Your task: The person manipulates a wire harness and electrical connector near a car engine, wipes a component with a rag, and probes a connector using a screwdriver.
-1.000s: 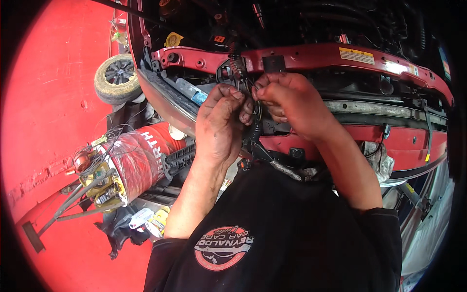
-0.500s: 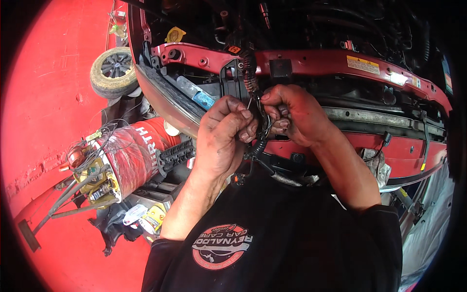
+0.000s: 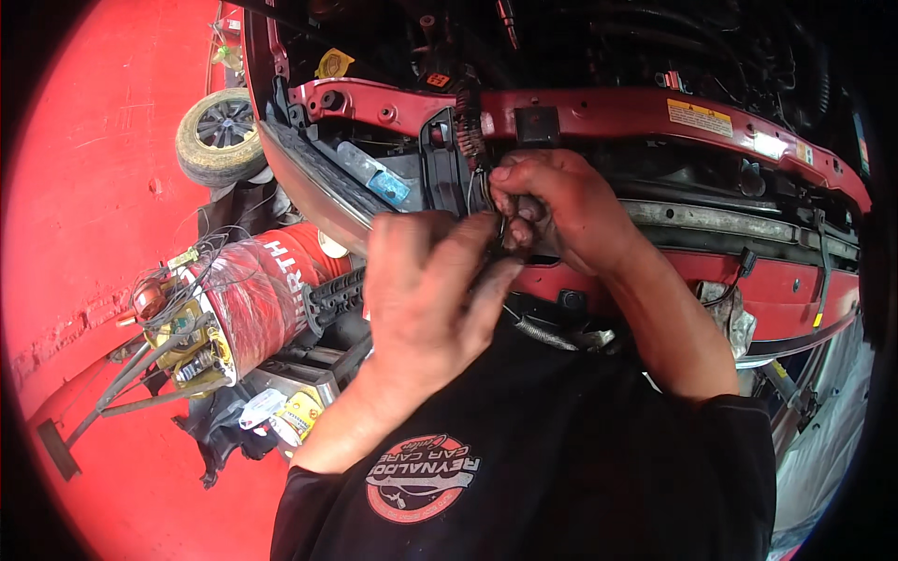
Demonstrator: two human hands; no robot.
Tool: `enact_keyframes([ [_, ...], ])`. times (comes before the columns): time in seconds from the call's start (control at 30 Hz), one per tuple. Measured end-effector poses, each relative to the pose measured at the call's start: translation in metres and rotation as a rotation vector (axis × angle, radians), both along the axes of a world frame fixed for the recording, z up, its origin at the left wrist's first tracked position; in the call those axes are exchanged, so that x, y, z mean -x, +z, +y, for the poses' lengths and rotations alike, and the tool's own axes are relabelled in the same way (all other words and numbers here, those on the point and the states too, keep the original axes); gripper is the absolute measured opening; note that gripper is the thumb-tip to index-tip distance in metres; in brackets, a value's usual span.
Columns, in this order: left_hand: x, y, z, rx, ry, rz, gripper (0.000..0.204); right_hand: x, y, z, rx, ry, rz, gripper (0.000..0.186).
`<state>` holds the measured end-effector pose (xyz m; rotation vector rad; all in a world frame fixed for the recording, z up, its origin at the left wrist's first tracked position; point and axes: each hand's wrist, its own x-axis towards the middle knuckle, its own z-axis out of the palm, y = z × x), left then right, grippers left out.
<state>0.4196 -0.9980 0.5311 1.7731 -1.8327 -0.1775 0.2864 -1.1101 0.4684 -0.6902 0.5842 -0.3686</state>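
A wiring harness (image 3: 470,131) in a black corrugated sleeve hangs over the front of a red car and ends in a bundle of bare-looking thin wires (image 3: 480,190). My right hand (image 3: 571,210) is closed around these wires, with thumb and forefinger pinched near the sleeve's lower end. Just below and to the left, my left hand (image 3: 421,294) is blurred by motion. Its fingertips reach toward the bundle beside the right fingers, and whether they grip a wire cannot be made out. Both hands look grimy. The lower part of the harness is hidden behind the left hand.
The car's red crossmember (image 3: 599,107) runs behind my hands, with a metal bar (image 3: 730,222) below it. A headlight (image 3: 309,182) lies to the left. Farther left are a wheel (image 3: 220,140) and a red drum (image 3: 257,309) topped with cables and parts. A loose connector (image 3: 746,262) dangles at right.
My left hand has turned from a pinch at the wires to a blurred sweep, its back now toward me and lower. The right hand keeps its hold, shifted slightly left and up.
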Motion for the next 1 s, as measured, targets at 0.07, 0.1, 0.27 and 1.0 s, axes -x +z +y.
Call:
enact_keyframes([
  [0.07,0.005,-0.013,0.003,-0.090,0.022,-0.024,0.030,0.000,-0.001,0.002,0.069,-0.035,0.012,0.025],
  [0.1,0.007,-0.018,0.003,-0.134,0.033,-0.034,0.029,0.000,-0.001,0.003,0.103,-0.055,0.019,0.026],
  [0.27,0.014,-0.029,0.007,0.057,0.095,0.040,0.013,0.002,-0.001,0.006,0.030,-0.050,-0.014,0.023],
  [1.0,0.004,-0.054,0.066,0.070,0.002,0.061,0.020,-0.008,-0.023,0.024,0.437,-0.079,0.037,0.024],
])
